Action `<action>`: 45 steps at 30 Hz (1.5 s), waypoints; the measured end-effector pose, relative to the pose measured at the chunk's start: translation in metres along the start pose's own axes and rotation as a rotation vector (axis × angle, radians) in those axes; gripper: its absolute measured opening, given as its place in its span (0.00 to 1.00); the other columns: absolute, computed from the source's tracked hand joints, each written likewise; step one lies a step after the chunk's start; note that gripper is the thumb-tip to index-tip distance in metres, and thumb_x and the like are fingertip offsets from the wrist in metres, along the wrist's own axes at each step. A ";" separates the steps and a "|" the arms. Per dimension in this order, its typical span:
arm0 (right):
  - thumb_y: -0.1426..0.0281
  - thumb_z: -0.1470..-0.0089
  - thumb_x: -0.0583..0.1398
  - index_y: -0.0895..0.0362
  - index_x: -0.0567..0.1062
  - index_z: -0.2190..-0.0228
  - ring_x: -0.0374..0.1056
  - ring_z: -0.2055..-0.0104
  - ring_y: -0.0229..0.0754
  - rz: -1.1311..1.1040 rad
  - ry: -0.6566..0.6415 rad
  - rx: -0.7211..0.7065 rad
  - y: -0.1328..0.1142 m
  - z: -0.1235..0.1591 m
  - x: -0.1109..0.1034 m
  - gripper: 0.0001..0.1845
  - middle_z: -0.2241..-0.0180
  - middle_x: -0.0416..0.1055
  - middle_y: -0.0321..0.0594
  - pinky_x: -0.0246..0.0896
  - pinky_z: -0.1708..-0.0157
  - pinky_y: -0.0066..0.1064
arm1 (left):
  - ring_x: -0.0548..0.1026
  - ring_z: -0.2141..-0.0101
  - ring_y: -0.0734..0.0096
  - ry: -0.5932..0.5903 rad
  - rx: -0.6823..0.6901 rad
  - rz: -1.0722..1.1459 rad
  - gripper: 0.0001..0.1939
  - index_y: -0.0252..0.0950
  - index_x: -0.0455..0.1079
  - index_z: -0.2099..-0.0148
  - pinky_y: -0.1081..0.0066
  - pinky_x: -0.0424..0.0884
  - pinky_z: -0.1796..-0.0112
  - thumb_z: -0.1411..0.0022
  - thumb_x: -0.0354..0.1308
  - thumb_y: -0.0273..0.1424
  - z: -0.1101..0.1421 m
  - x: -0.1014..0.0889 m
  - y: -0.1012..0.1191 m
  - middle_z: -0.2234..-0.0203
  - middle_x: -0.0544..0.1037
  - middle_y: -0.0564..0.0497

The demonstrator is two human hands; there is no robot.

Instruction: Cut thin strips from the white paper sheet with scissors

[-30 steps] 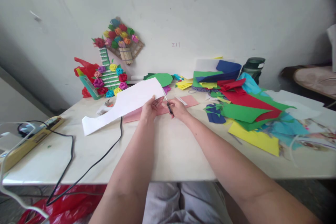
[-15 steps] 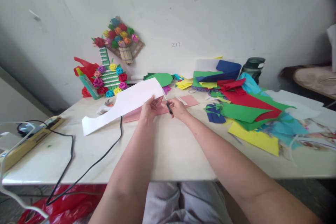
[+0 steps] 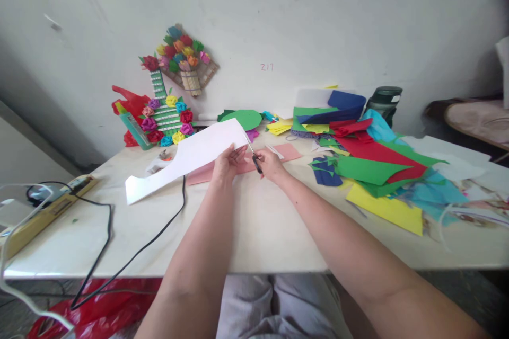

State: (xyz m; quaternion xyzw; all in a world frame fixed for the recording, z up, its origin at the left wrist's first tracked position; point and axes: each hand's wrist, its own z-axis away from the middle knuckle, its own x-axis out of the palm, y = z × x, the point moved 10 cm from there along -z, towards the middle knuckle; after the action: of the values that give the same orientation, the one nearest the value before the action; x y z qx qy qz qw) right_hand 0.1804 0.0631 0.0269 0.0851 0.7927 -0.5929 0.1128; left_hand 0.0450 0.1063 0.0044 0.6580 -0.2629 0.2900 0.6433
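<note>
My left hand (image 3: pixel 227 163) grips a white sheet of paper (image 3: pixel 201 144) by its lower right part, and the sheet is tilted above the table. A curved notch runs along its left side. In my right hand (image 3: pixel 271 164) is a pair of scissors (image 3: pixel 256 161) with black handles, closed in by my fingers. The blades point up and left and meet the right edge of the sheet. Beneath both hands lies a pink sheet of paper (image 3: pixel 199 176), partly hidden by the white one.
Coloured paper sheets (image 3: pixel 369 169) and scraps spread over the right side. A dark bottle (image 3: pixel 385 101) stands behind them. At back left are a flower-covered craft guitar (image 3: pixel 167 116) and a glue bottle (image 3: pixel 135 130). A black cable (image 3: pixel 159 235) crosses the left side near a power strip (image 3: pixel 51 212).
Almost nothing differs. The left end of the white sheet has shifted very slightly; both hands and the scissors keep their places.
</note>
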 end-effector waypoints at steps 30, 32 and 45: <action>0.56 0.59 0.60 0.60 0.73 0.73 0.55 0.89 0.29 -0.141 0.007 0.023 -0.001 0.001 -0.013 0.18 0.89 0.58 0.27 0.52 0.91 0.21 | 0.77 0.71 0.65 -0.060 -0.027 -0.021 0.05 0.29 0.67 0.66 0.75 0.73 0.71 0.47 0.53 0.21 0.010 0.016 -0.009 0.75 0.77 0.44; 0.57 0.59 0.60 0.60 0.73 0.73 0.55 0.89 0.30 -0.127 0.021 0.017 -0.002 0.000 -0.013 0.18 0.89 0.58 0.27 0.53 0.90 0.21 | 0.77 0.70 0.65 -0.064 -0.028 -0.020 0.05 0.29 0.67 0.65 0.75 0.73 0.71 0.47 0.53 0.21 0.008 0.015 -0.009 0.75 0.77 0.44; 0.58 0.60 0.61 0.60 0.73 0.73 0.54 0.89 0.29 -0.106 0.029 0.035 -0.003 0.001 -0.012 0.17 0.88 0.59 0.27 0.51 0.90 0.21 | 0.77 0.69 0.63 -0.022 -0.039 -0.011 0.05 0.29 0.67 0.66 0.72 0.73 0.67 0.48 0.54 0.21 0.010 0.012 -0.007 0.75 0.77 0.42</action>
State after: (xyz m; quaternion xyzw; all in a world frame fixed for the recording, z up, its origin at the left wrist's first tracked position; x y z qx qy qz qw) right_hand 0.1909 0.0614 0.0330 0.0536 0.7872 -0.6106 0.0681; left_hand 0.0589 0.0972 0.0081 0.6499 -0.2721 0.2740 0.6546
